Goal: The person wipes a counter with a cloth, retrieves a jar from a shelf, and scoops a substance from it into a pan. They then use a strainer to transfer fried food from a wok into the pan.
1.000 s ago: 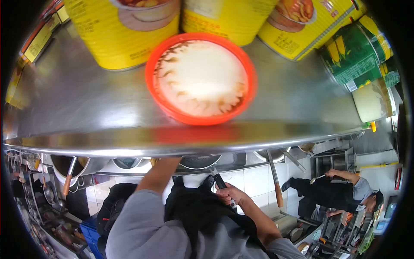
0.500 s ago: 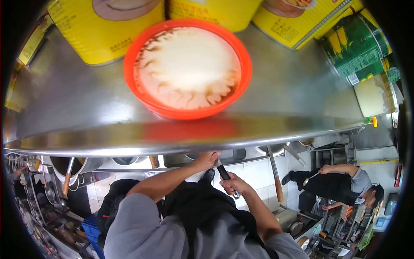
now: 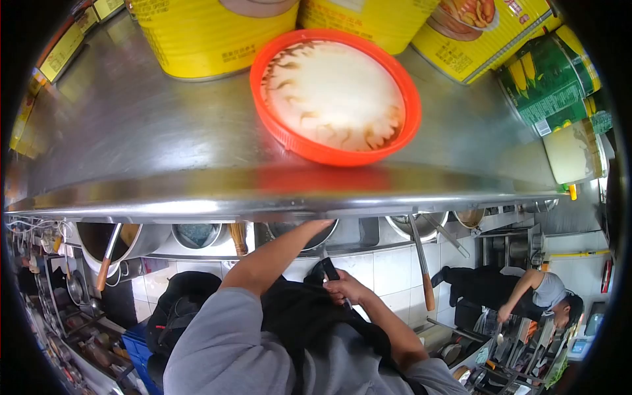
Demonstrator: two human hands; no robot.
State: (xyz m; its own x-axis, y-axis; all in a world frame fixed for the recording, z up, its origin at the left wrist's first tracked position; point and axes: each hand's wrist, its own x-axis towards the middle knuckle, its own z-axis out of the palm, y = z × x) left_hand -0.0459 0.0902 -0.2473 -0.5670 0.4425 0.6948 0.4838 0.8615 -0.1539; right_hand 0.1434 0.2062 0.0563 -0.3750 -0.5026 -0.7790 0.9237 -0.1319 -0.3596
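Note:
My right hand (image 3: 346, 288) is closed around the black handle of a tool (image 3: 330, 268), held in front of my dark apron. What the tool's far end looks like is hard to make out. My left arm reaches forward over the stove counter, and its hand (image 3: 321, 224) is mostly hidden under the edge of the steel shelf, so its fingers do not show. Below that hand lies a round pan (image 3: 296, 232), partly covered by the shelf and my forearm.
An orange-red bowl (image 3: 411, 112) stands on the steel shelf (image 3: 158, 131) at head height, before yellow cans (image 3: 217, 49). Long-handled tools (image 3: 421, 263) jut from the counter. A co-worker (image 3: 526, 289) bends over at the right.
My left hand has left the tool and reached forward under the shelf edge. My right hand keeps the handle, slightly further left. The view has shifted, and the co-worker's arm has moved.

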